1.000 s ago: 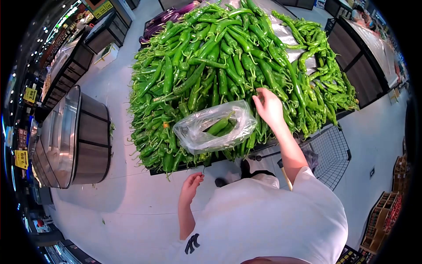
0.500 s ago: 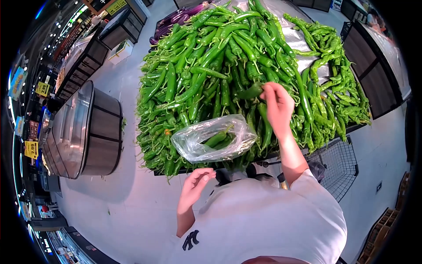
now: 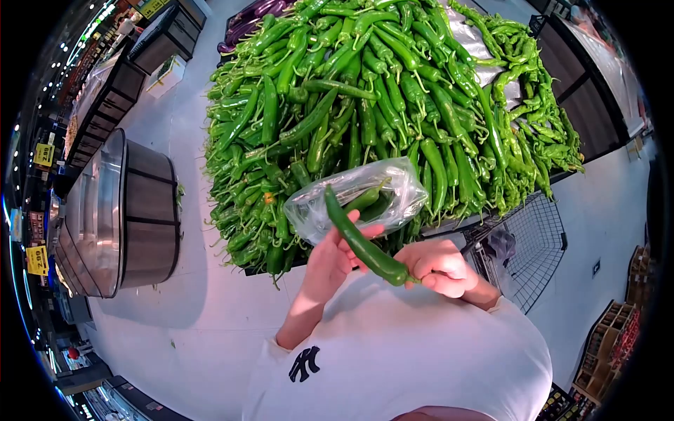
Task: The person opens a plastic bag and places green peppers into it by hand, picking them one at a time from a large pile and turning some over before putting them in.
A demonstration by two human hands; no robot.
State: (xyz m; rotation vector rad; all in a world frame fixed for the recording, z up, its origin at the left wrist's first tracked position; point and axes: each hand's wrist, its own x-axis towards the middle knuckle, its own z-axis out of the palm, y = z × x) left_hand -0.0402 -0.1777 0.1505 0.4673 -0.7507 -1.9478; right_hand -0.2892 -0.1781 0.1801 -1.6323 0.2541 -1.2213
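Observation:
A long green chili pepper [image 3: 361, 245] slants in front of my body, its tip up and to the left. My right hand [image 3: 442, 269] is closed on its stem end. My left hand [image 3: 331, 258] is open, fingers stretched out; the pepper crosses in front of the fingers in this view. Beyond the hands, a clear plastic bag [image 3: 307, 209] lies with its mouth spread on the front of the heap of green peppers [image 3: 319, 126]. Green peppers show inside the bag, partly hidden behind the held one.
Lighter, wrinkled green peppers [image 3: 526, 77] lie at the right of the stand, purple eggplants [image 3: 246, 28] at its far left. A wire shopping cart [image 3: 537, 235] stands close on my right. To the left is a rounded display bin [image 3: 149, 210].
My right hand has brought a pepper from the heap down toward my body. My left hand has risen to the pepper, in front of the bag. The view has shifted slightly.

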